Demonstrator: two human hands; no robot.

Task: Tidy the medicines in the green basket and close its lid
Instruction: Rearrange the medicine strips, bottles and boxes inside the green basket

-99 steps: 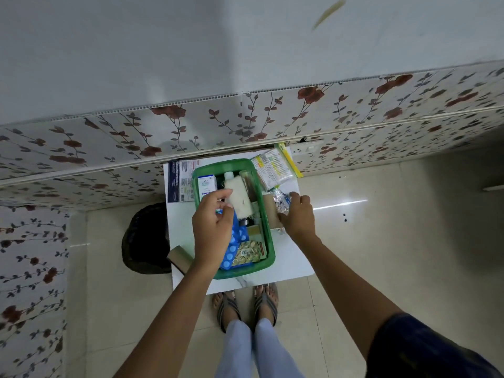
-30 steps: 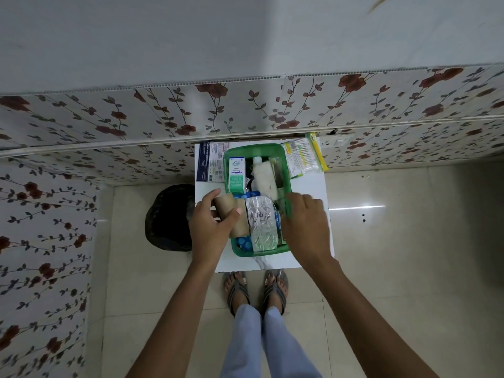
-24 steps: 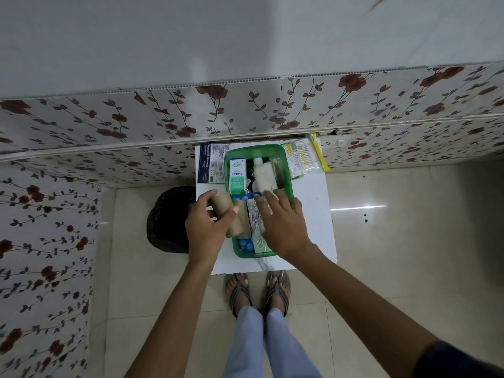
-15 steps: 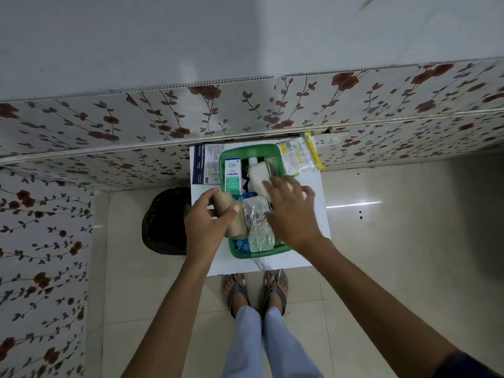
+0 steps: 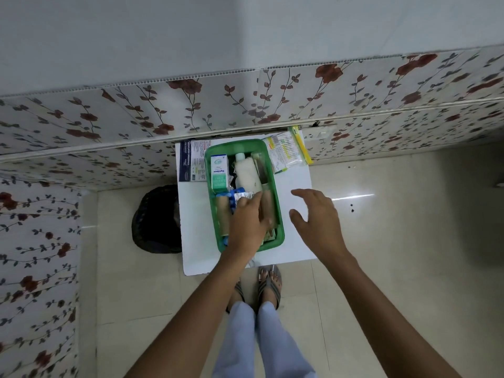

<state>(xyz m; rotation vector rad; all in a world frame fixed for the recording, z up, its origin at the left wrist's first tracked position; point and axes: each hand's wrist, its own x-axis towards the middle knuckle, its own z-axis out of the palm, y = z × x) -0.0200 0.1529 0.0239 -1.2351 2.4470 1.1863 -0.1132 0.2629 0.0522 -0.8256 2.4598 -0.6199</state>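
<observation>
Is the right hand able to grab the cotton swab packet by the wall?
Probably yes. The right hand hovers open over bare table, and nothing lies between it and the swab packet beside the green basket.

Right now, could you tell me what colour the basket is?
Green, best seen in the head view: basket.

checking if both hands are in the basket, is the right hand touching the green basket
Apart. The head view shows the right hand open over the white table, with bare tabletop between its fingers and the green basket rim.
</observation>
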